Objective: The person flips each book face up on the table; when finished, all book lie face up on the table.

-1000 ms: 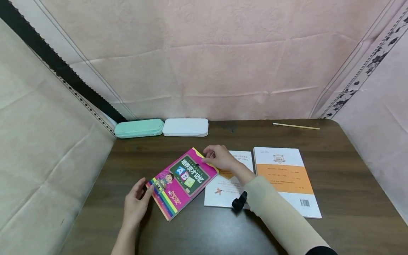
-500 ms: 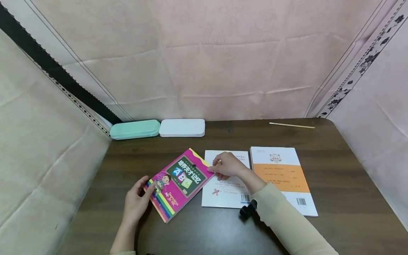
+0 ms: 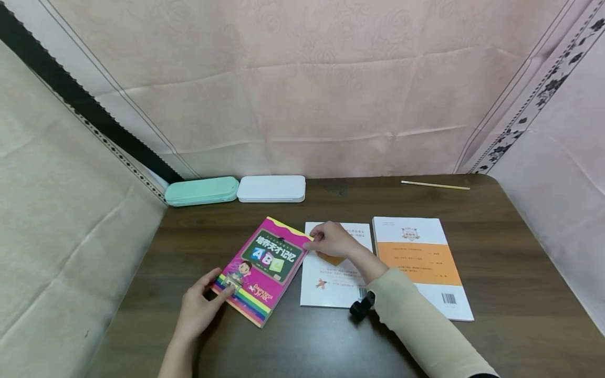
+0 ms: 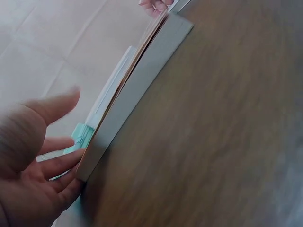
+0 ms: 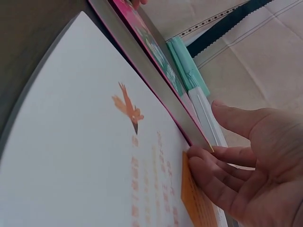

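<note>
A pink book (image 3: 267, 265) with a green chalkboard picture and rainbow stripes lies slanted on the table. My left hand (image 3: 200, 307) is at its lower left corner; in the left wrist view its fingers (image 4: 64, 165) touch the book's edge while the thumb stands apart. My right hand (image 3: 333, 240) is at the upper right corner. In the right wrist view its fingers (image 5: 222, 165) touch that corner, thumb raised away from the cover. Under the right hand and wrist lies a white book (image 3: 326, 289) with an orange band, partly hidden.
A second white and orange book (image 3: 420, 265) lies to the right. Along the back edge are a mint case (image 3: 202, 192), a white case (image 3: 271, 189) and a thin pale stick (image 3: 435, 185). Cloth hangs behind the brown table (image 3: 515, 294).
The pink book has turned counterclockwise, its long side now more upright. My right hand moved right from its top edge, then back slightly to its corner. My left hand has stayed by the lower left corner.
</note>
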A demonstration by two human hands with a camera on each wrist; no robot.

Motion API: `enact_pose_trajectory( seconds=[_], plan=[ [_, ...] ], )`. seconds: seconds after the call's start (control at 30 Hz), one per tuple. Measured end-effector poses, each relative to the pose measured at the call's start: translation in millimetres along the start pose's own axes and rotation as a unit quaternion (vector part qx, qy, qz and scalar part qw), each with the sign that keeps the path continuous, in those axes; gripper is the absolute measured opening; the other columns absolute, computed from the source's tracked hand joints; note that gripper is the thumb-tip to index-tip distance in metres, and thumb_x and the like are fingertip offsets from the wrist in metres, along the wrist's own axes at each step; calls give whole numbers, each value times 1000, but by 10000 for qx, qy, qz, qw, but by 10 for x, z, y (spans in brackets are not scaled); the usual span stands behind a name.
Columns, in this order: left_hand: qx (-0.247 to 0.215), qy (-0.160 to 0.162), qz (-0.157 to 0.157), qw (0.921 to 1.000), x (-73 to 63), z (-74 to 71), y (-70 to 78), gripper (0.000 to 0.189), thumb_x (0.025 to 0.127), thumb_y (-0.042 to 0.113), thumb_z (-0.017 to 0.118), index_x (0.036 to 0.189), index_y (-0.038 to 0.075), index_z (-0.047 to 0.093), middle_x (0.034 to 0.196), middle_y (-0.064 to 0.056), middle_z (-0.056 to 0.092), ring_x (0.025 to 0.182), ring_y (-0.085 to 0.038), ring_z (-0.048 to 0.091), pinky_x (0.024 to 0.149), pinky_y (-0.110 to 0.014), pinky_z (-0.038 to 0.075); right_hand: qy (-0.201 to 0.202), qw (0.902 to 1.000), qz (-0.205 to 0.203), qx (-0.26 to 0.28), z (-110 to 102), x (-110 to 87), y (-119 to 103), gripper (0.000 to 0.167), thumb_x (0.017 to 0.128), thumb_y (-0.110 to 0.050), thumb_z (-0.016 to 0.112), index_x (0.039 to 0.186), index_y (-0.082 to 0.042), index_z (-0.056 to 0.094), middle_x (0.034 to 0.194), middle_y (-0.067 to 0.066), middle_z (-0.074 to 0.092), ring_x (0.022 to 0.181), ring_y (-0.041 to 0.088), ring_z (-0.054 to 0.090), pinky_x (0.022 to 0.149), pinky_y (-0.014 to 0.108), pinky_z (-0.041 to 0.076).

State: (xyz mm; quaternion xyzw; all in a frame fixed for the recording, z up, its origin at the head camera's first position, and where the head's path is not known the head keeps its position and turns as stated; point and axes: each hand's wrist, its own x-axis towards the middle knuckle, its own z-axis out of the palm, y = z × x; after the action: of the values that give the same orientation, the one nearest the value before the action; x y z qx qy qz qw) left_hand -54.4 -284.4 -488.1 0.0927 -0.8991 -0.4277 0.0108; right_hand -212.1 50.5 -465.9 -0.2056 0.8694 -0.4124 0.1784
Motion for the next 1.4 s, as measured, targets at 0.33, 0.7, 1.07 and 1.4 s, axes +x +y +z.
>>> enact_pose_trajectory(
  seconds=[0.33,0.7,1.07,1.4],
  plan=[
    [179,-614,304,9975,-58,-76,-64,98,71,35,93,148,-2,46,152,-20,44,141,-42,38,113,-59,35,51,10000,49,-49,76,190,-49,31,90,-36,78,104,-8,74,78,3,60,69,16,50,58,26,41],
    [324,-344,330,9983,-67,-9,-72,88,73,26,93,144,-5,51,149,-18,48,138,-39,44,110,-53,40,-152,9985,-70,-512,127,426,-139,22,94,-29,74,96,-7,69,72,4,53,65,15,45,57,26,38],
    [311,-34,339,9989,-63,27,-113,91,71,29,94,143,-6,51,147,-18,50,137,-39,45,112,-55,37,-229,9928,-523,-1053,168,599,-171,43,96,-10,69,135,4,59,112,13,59,96,22,56,81,31,52],
    [679,583,417,9951,-155,37,-103,82,68,28,96,135,-4,61,139,-22,58,130,-41,54,107,-55,43,-296,9919,-749,-985,252,659,-182,42,100,-18,66,135,4,59,110,15,60,88,20,52,73,29,47]
  ],
)
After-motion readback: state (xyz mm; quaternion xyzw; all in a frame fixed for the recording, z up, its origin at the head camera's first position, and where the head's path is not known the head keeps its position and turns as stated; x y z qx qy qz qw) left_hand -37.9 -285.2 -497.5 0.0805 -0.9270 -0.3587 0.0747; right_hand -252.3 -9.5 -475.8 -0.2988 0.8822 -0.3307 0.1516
